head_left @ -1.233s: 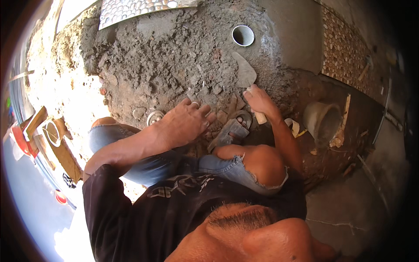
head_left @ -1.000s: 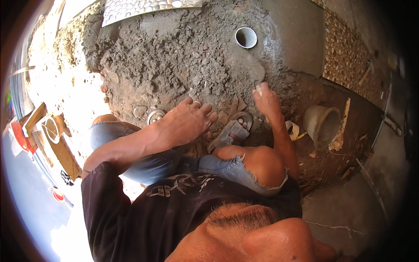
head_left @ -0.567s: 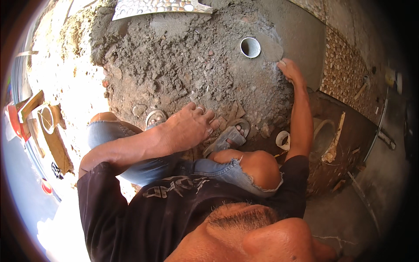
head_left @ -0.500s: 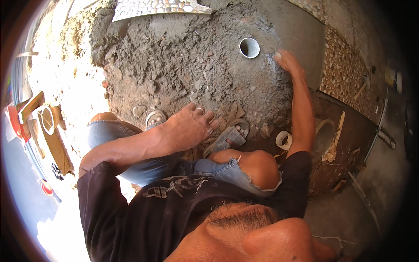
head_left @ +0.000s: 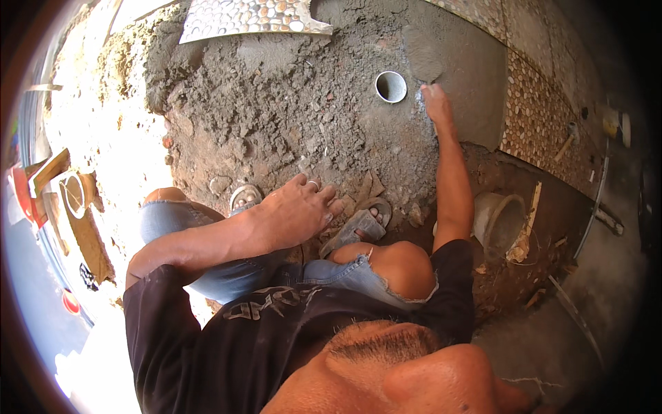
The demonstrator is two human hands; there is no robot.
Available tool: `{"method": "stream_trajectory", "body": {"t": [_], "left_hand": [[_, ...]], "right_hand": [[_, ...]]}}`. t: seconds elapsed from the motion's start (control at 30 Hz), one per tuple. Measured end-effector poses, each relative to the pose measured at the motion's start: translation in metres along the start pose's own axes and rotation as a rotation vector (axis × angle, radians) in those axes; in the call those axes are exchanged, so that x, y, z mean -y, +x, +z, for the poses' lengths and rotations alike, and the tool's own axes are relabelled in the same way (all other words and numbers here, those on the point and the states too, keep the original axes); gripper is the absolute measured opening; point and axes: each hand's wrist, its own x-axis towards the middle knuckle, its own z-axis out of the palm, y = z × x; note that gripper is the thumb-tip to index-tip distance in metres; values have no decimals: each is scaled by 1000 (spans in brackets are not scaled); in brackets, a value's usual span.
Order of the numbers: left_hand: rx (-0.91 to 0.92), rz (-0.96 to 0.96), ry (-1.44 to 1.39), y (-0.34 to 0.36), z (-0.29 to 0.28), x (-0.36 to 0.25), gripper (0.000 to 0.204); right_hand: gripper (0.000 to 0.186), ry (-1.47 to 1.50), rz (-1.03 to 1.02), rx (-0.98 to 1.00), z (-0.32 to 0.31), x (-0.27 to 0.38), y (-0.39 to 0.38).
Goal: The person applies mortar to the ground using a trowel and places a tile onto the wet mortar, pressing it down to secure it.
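Observation:
My right hand (head_left: pixel 436 105) reaches out over the wet grey mortar, closed around what looks like the handle of a trowel (head_left: pixel 422 58). The blade is mortar-coated and blends into the bed beyond my fingers. Just left of that hand, the round end of a pale pipe (head_left: pixel 391 87) stands up out of the mortar (head_left: pixel 283 103). My left hand (head_left: pixel 296 210) hangs loosely in front of my knees, fingers a little apart, with a ring on one and nothing held. To the right of the trowel the mortar (head_left: pixel 472 90) is smoothed flat.
Pebble-patterned tiles (head_left: pixel 541 114) lie along the right, and a cut piece of similar tile (head_left: pixel 252 17) sits at the far left. A round container (head_left: pixel 500 221) and a splintered wood strip (head_left: pixel 527 228) are right of my knee. Wood pieces (head_left: pixel 89 231) lie at the left.
My right hand has moved left, nearer the pipe, and the trowel blade shows more plainly beyond it. The left hand stays almost where it was.

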Motion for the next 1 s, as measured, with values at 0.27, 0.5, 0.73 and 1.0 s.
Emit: {"method": "stream_trajectory", "body": {"t": [0.27,0.5,0.73,1.0], "left_hand": [[107,2,-8,7,-4,5,31],[28,1,-24,7,7,6,31],[60,1,-26,4,12,4,29],[23,34,26,1,4,1,28]], "right_hand": [[49,50,61,30,-13,23,19],[46,104,-52,83,-11,53,24],[47,-156,-223,244,-11,68,24],[60,-319,-210,433,-17,79,35]]}}
